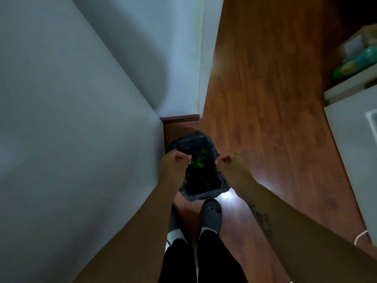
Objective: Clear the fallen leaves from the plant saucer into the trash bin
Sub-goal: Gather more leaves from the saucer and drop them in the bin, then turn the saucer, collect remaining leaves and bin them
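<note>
A trash bin (201,180) lined with a dark plastic bag stands on the floor in the corner by the wall. Green leaves (199,159) lie inside it, near its far side. My left hand (175,161) hovers over the bin's left rim with its fingers curled shut. Whether it pinches a leaf I cannot tell. My right hand (231,161) is a closed fist over the right rim, touching or just above the bag's edge. The plant saucer is out of view.
A pale wall (81,99) runs along the left, meeting a brown baseboard (179,118). The wooden floor (265,99) stretches to the right. A white cabinet (350,139) stands at the far right with packages on a shelf (355,64). My slippered foot (211,213) is just before the bin.
</note>
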The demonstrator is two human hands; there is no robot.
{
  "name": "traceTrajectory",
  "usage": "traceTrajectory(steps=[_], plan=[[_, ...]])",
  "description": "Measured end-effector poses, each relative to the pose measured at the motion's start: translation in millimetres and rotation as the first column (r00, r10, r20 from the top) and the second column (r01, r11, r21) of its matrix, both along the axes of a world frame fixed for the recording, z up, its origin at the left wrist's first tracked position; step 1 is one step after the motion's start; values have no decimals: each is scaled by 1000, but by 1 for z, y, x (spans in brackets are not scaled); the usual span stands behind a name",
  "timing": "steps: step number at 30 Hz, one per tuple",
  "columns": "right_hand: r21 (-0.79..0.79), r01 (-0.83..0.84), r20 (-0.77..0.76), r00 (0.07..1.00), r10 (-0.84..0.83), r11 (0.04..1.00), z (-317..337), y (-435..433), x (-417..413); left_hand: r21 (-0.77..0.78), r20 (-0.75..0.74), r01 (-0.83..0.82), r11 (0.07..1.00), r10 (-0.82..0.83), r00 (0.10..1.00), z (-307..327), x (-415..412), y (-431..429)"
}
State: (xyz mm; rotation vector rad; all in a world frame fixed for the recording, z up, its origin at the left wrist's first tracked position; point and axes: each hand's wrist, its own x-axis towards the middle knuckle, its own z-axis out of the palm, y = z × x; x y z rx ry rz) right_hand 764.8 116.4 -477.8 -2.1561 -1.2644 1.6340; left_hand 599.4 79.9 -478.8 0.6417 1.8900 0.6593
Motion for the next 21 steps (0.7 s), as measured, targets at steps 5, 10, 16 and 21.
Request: traceTrajectory(steps=[5, 10, 16, 21], plan=[[92, 20, -129, 992, -8, 996, 92, 4, 5, 98, 111, -85, 992, 74, 991, 97, 0, 4], [267, -18, -162, 985, 63, 964, 196, 6, -5, 240, 105, -39, 970, 14, 994, 211, 0, 0], [484, -48, -214, 962, 171, 873, 300, 29, -58, 433, 9, -24, 901, 23, 1000, 312, -30, -3], [591, -107, -221, 932, 289, 799, 347, 37, -122, 506, -122, 43, 861, 22, 992, 364, -93, -21]])
